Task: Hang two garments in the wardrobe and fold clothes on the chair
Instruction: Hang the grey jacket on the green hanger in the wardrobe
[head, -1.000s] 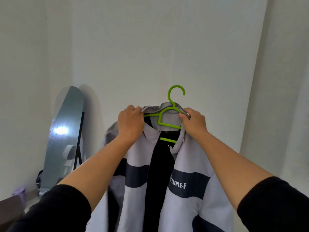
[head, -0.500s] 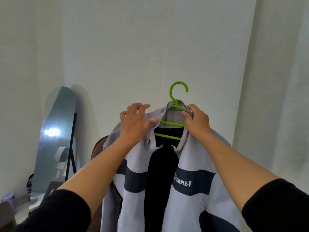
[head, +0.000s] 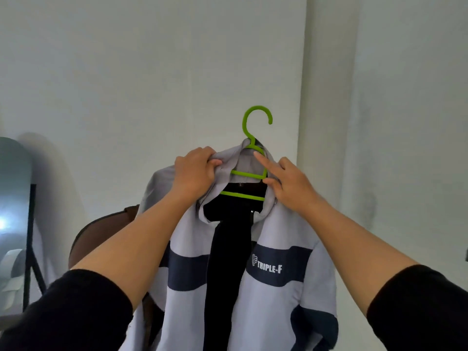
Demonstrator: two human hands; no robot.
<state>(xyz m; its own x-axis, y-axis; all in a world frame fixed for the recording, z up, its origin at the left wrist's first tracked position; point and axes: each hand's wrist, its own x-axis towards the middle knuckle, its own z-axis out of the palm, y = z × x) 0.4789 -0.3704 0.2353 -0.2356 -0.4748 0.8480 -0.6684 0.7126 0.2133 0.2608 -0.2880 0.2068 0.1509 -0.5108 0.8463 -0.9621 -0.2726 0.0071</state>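
The grey-and-navy jacket (head: 253,262) hangs upright from the green hanger (head: 249,171), held up before the wall, its long axis vertical and the hook (head: 257,120) standing clear above both hands. The left hand (head: 196,173) clenches the collar's left side; the right hand (head: 288,183) pinches the right side, forefinger stretched toward the hanger's neck. The right hand is nearer the hook. No wardrobe rail is visible.

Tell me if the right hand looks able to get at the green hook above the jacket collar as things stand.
Probably yes. The hanger's green hook stands bare above the collar with only wall behind it, and the right hand sits just below it, index finger pointing up. It pinches the jacket collar, so it would have to let go first.
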